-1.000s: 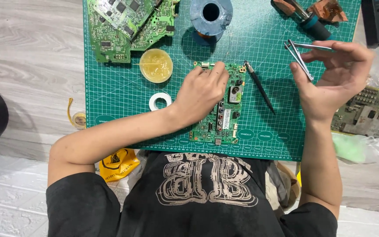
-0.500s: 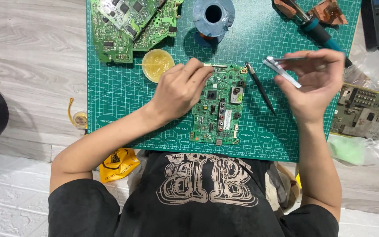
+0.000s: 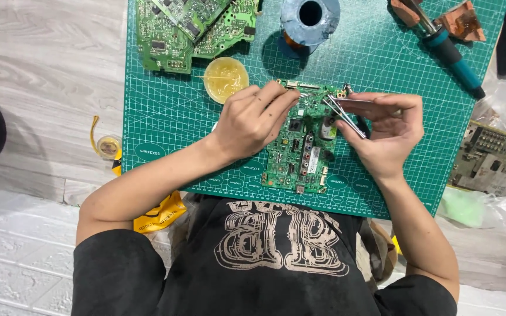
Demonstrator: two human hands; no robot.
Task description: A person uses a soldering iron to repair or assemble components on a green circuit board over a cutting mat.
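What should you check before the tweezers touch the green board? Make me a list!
1. Circuit board lies flat on the green cutting mat: ok.
2. Left hand rests on the board's left edge to steady it: ok.
3. Right hand holds the tweezers, tips pointing down over the board's upper right part: ok.
4. Tweezers' tips grip a part: cannot tell, too small to see.
5. Soldering iron lies at the mat's top right, away from both hands: ok.
6. Yellow dish of paste sits close to the left hand's knuckles and might get bumped: not ok.
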